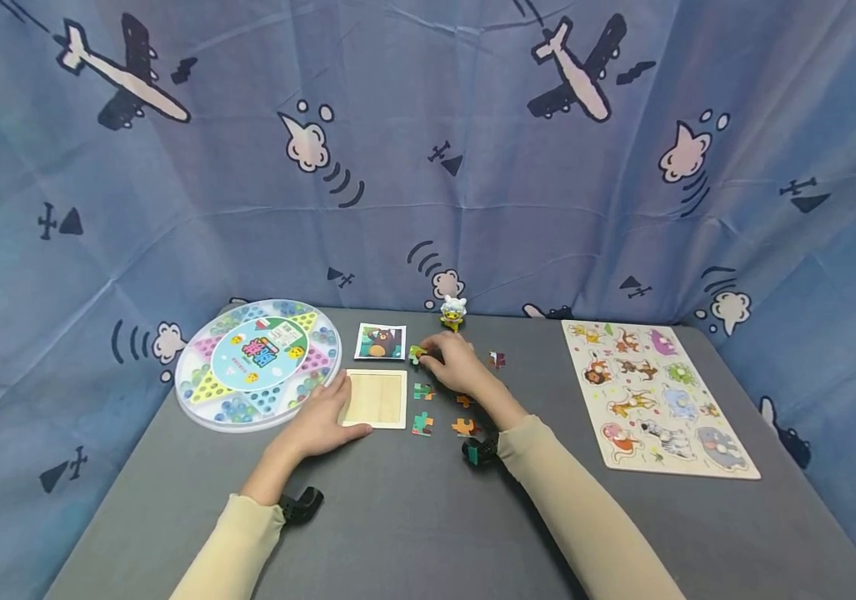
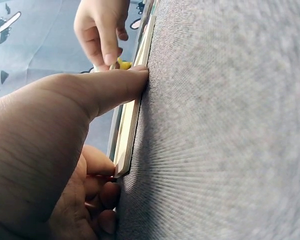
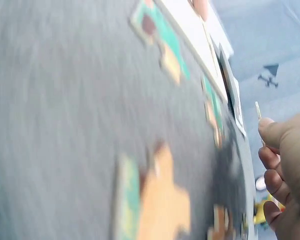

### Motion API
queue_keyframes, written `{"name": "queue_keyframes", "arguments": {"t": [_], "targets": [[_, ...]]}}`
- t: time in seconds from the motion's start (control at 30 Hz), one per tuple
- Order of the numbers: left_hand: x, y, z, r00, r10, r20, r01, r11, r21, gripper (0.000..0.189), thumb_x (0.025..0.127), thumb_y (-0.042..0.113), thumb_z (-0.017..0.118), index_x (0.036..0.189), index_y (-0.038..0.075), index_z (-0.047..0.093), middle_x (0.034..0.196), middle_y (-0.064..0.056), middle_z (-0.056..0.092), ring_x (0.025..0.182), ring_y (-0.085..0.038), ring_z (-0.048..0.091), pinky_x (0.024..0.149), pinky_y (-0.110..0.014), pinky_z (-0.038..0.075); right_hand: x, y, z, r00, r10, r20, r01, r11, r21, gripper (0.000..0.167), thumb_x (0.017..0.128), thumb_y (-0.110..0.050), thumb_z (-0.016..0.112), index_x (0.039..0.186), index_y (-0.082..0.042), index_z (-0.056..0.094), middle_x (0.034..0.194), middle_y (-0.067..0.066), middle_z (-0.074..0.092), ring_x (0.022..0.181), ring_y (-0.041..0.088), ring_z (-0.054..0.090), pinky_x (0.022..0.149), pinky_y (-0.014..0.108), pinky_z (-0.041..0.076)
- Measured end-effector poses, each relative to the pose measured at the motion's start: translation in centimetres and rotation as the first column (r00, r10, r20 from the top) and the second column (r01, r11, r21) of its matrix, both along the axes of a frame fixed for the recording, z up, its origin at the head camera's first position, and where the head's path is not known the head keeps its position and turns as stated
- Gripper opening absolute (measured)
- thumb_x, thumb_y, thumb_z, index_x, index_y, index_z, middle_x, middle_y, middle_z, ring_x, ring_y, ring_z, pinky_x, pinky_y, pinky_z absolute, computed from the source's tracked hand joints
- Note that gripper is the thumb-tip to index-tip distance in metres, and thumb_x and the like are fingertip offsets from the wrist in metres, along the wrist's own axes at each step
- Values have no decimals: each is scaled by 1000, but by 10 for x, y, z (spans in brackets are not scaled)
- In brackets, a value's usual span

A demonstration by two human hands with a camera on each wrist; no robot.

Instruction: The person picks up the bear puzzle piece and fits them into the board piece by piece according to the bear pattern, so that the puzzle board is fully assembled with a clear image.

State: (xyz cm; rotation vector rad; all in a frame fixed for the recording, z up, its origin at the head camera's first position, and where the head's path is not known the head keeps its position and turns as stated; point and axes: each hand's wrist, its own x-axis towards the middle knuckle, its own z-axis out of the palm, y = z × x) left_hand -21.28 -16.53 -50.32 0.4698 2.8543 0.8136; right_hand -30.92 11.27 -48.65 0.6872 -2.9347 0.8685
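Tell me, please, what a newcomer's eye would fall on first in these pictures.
Probably the blue airplane-print curtain, filling the background. Next, the round, colourful game board at the left of the table and the animal board at its right may stand out. Between them, the right hand pinches a small puzzle piece beside the bear card.

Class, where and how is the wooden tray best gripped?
Probably by the rim of the wooden tray, from the left: thumb against the near edge, fingers at the left edge, as the left hand holds it. It lies flat, and puzzle pieces lie close on its right.
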Motion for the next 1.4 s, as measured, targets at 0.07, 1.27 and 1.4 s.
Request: {"name": "queue_keyframes", "arguments": {"t": [0.07,1.27,1.4], "targets": [[0,0,-1,1000,3,-1,-3,1000,0,103,93,46,77,160,-14,28,172,-30,20,154,-58,24,128,-64,22,4,-8,0,1000,23,-8,-23,1000,-9,30,106,-22,68,129,-5,72,130,15,69,128,36,58,110,66,41],[0,-1,1,1000,-7,5,7,1000,6,100,95,47,75,161,-12,29,172,-29,21,154,-58,23,125,-67,25,31,-89,-15,991,131,-42,-128,990,64,28,105,-27,69,128,-10,75,132,11,66,122,28,57,96,46,44],[0,-1,1,1000,-6,8,6,1000,10,100,95,48,75,161,-12,30,172,-28,21,155,-57,23,125,-67,26,31,-90,-16,989,134,-58,-131,990,59,28,105,-28,70,127,-11,75,128,10,66,115,26,57,93,43,44]]}}
